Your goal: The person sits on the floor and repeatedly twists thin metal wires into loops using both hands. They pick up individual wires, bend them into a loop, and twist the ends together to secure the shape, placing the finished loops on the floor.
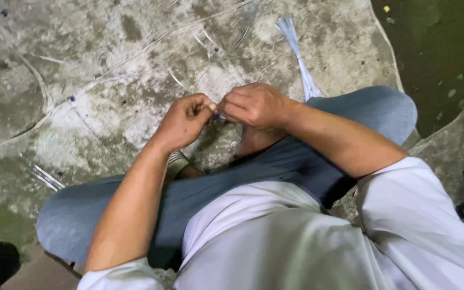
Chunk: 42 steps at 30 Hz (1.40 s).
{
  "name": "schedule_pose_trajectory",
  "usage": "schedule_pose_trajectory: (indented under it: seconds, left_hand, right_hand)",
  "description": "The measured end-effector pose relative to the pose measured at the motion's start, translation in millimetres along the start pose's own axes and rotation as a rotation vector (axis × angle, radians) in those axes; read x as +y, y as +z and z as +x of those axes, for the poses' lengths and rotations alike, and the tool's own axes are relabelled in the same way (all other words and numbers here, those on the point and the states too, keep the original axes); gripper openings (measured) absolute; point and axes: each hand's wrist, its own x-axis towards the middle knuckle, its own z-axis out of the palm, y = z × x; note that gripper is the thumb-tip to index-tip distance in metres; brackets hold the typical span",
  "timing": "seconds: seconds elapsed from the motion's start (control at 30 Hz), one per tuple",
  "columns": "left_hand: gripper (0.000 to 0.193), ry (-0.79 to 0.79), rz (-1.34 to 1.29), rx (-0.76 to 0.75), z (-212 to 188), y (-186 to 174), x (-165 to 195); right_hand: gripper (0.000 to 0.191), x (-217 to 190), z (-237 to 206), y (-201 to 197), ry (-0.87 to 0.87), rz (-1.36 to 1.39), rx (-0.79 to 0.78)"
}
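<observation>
A person sits cross-legged on a worn grey mat (108,70) and looks down at two hands that meet in the middle of the picture. The left hand (185,119) has its fingers curled in tight, and the thumb and first finger pinch a tiny blue thing (217,115). The right hand (254,104) sits just beside it, at about 3 o'clock from the left hand, and its fingers are bent and pinch the same tiny blue thing from the other side. The two hands touch at the fingertips. The blue thing is so small that you cannot tell what it is; it sits right between the two hands, above the crossed legs.

A bunch of thin pale strands (298,53) lies on the mat at about 1 o'clock from the right hand, tied in the middle and spread at the top. More thin strands (46,177) lie at 8 o'clock from the left hand, well apart from it. The person wears blue-grey trousers (275,161) and a white shirt (275,241). A dark green floor (441,48) shows at 2 o'clock, past the mat edge
</observation>
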Motion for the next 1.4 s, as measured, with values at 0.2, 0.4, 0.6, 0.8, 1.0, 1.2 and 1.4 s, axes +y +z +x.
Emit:
schedule_pose_trajectory:
  seconds: [0.2, 0.4, 0.6, 0.8, 1.0, 1.2, 1.4]
  left_hand:
    - [0.024, 0.498, 0.617, 0.307, -7.3, 8.4, 31.5]
    - [0.03, 0.589, 0.818, 0.382, -5.3, 3.8, 43.9]
    - [0.02, 0.672, 0.743, 0.336, 5.6, 4.5, 45.7]
    - [0.008, 0.321, 0.168, 0.142, 2.8, 2.8, 52.5]
    - [0.011, 0.398, 0.355, 0.192, -7.9, 11.3, 67.0]
    - [0.014, 0.491, 0.601, 0.282, -19.7, 5.9, 80.3]
    - [0.007, 0.628, 0.623, 0.322, -29.6, -27.5, 75.1]
  right_hand:
    - [0.012, 13.9, -6.9, 1.2, 0.433, 0.459, 0.188]
    - [0.012, 9.5, -2.6, 4.0, 0.662, 0.84, 0.266]
    - [0.023, -0.7, 4.4, -11.6, 0.632, 0.772, 0.248]
    - [0.027, -1.3, 14.5, -44.9, 0.496, 0.673, 0.245]
    - [0.031, 8.5, 5.3, -80.3, 0.518, 0.754, 0.152]
    - [0.03, 32.1, -23.2, -96.3, 0.593, 0.925, 0.206]
    - [0.028, 65.0, -65.0, -125.3, 0.733, 1.067, 0.394]
